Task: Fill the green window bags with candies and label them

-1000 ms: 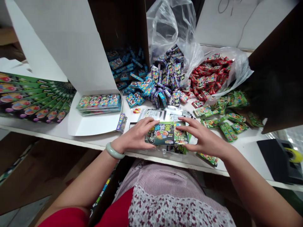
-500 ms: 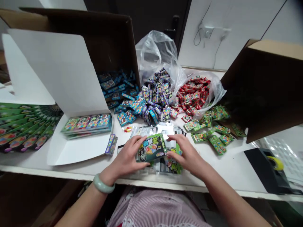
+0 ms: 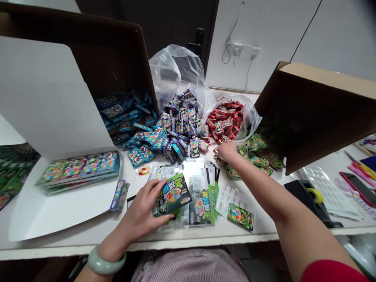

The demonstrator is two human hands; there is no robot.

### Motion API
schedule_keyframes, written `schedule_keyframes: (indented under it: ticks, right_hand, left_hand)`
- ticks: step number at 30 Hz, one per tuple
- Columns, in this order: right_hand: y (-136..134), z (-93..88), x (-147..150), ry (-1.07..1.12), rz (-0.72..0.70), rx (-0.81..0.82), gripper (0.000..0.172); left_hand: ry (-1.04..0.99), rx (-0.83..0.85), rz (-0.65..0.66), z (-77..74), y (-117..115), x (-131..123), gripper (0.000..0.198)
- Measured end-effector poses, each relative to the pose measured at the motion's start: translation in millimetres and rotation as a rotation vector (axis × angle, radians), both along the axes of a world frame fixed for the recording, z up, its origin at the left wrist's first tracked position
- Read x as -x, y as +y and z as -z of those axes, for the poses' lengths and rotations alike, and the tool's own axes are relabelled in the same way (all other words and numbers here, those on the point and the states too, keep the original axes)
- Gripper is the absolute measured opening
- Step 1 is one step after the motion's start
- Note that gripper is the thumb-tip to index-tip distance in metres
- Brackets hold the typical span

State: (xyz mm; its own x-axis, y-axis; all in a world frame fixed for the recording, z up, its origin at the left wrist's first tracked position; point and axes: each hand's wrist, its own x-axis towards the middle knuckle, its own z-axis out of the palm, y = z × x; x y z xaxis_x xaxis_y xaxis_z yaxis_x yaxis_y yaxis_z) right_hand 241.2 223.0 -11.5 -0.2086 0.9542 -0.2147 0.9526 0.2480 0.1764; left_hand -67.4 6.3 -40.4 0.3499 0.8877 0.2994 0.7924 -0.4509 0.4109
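Hands apart, left hand (image 3: 138, 213) clamped on green printed card (image 3: 173, 194), lower center, right hand (image 3: 227, 151), grip unclear, beside small green sachets (image 3: 255, 143), center right

view: one camera worn on your head | faces: forward and down across the long white tabletop (image 3: 246, 231) | near: your bare left hand (image 3: 138, 211) and right hand (image 3: 227, 150), close below the lens | far: the dark flat door (image 3: 164, 27), at frame top

My right hand (image 3: 227, 152) has a narrow way in beneath the tilted cardboard box (image 3: 311, 117), hemmed by red packets (image 3: 225, 120). The white carton flap (image 3: 49, 94) walls off the far left; the black tape dispenser (image 3: 308, 199) blocks further right.
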Motion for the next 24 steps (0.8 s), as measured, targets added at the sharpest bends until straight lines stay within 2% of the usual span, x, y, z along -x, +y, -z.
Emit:
schedule_keyframes:
  ticks: [5,11,14,16,19,24]
  right_hand:
    - [-3.5,21.8,2.4,-0.019,0.004,-0.070,0.030]
    - [-26.3,27.0,8.3,0.092,-0.125,-0.091,0.033]
    - [-26.2,30.2,9.4,0.147,-0.120,-0.082,0.040]
    - [-19.3,31.8,8.6,0.178,-0.091,-0.078,0.054]
    - [-4.6,29.9,7.4,0.227,-0.067,-0.045,0.068]
    - [4.7,10.7,0.6,0.359,-0.052,-0.030,0.074]
  left_hand:
    - [0.003,0.020,-0.001,3.4,2.0,1.9,0.090]
    - [-0.024,0.016,0.004,2.7,4.0,2.9,0.089]
    - [-0.037,0.017,0.002,1.9,2.7,2.4,0.090]
    - [-0.042,0.021,0.003,1.1,2.0,2.0,0.090]
    - [-0.040,0.033,0.010,-0.6,2.2,0.4,0.088]
    - [-0.034,0.029,0.028,-1.5,3.1,-0.6,0.088]
